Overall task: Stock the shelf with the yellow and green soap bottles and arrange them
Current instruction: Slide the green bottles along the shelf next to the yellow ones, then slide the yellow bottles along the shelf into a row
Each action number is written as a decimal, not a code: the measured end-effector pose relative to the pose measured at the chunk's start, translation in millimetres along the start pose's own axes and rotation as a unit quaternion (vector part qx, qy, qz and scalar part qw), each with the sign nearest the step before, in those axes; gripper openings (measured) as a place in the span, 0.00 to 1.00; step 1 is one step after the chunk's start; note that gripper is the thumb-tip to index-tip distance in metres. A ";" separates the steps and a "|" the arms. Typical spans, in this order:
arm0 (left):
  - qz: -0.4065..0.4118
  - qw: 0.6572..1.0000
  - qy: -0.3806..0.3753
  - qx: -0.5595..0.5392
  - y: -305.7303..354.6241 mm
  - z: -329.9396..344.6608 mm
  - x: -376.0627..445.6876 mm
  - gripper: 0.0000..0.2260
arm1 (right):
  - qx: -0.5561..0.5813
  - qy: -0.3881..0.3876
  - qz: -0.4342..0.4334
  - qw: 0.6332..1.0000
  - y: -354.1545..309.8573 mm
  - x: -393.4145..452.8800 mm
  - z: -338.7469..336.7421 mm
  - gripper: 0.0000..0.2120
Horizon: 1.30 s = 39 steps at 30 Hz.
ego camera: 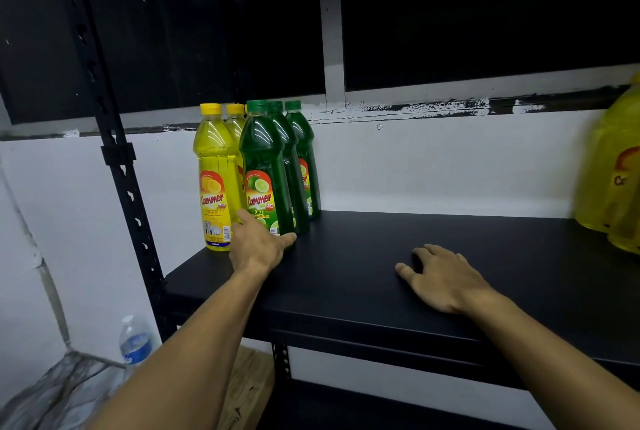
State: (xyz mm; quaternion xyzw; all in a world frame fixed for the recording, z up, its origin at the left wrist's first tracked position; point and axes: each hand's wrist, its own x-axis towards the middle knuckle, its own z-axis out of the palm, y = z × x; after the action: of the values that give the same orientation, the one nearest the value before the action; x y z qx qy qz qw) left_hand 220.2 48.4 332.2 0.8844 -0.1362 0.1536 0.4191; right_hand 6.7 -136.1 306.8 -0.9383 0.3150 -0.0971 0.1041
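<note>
White wall (pixel 433 166), dark window (pixel 485 14)

Black shelf (pixel 433 256), matte top. Near its left edge: 2 rows of soap bottles, upright, touching. Yellow bottles (pixel 215 166) on the left, at least 2; green bottles (pixel 265 170) just beside them on the right, 3 deep toward the back edge. At the right edge: more yellow bottles (pixel 613 166), blurred. Left hand (pixel 258 244) at the front green bottle's base; right hand (pixel 441 277) flat on the shelf mid-front.
</note>
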 end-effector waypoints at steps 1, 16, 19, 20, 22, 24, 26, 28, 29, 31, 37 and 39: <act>-0.001 1.000 0.001 0.000 -0.2 0.4 0.1 0.41 | -0.001 0.001 -0.001 1.000 -0.2 -0.6 -0.5 0.32; 0.006 1.000 -0.005 -0.010 -1.4 -0.1 -2.8 0.39 | -0.001 -0.007 -0.002 1.000 -5.0 -7.4 -5.7 0.31; 0.008 1.000 -0.009 -0.014 -1.3 -1.0 -3.2 0.39 | -0.002 -0.006 -0.002 1.000 -5.0 -7.2 -5.7 0.32; 0.008 1.000 -0.011 -0.015 -0.9 -1.4 -3.2 0.40 | -0.001 -0.006 -0.001 1.000 -4.5 -6.9 -5.4 0.32; 0.006 1.000 -0.015 -0.016 -0.3 -2.2 -3.8 0.40 | 0.004 -0.005 0.001 1.000 -3.5 -5.9 -4.7 0.32; 0.004 1.000 -0.022 -0.017 -0.2 -2.9 -5.3 0.41 | 0.007 -0.003 -0.001 1.000 -3.7 -5.8 -5.4 0.32; 0.001 0.999 -0.028 -0.016 -0.1 -3.9 -7.3 0.42 | 0.014 0.002 -0.003 1.000 -3.9 -6.0 -6.3 0.31; -0.006 0.999 -0.034 -0.012 1.5 -6.4 -10.9 0.42 | 0.021 0.006 -0.002 1.000 -3.6 -6.3 -7.1 0.31; -0.014 0.999 -0.039 -0.011 3.0 -7.7 -13.9 0.43 | 0.024 0.008 -0.001 1.000 -3.6 -6.5 -7.5 0.31; -0.032 0.998 -0.052 -0.008 8.1 -9.8 -24.3 0.42 | 0.026 0.012 0.001 1.000 -3.9 -7.2 -8.5 0.31; 0.096 0.988 -0.119 0.027 33.2 -1.7 -77.4 0.35 | 0.112 0.025 0.004 0.993 2.8 -9.6 -15.2 0.26; 0.155 0.971 -0.179 0.022 44.0 6.3 -91.8 0.34 | 0.162 0.037 0.008 0.986 11.6 -14.4 -19.0 0.26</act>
State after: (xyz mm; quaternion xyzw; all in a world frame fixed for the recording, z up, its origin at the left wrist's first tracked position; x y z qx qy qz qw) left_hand 120.9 26.8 323.8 0.8750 -0.3405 0.0589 0.3392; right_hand -15.9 -139.0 320.4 -0.9022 0.3066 -0.1803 0.2439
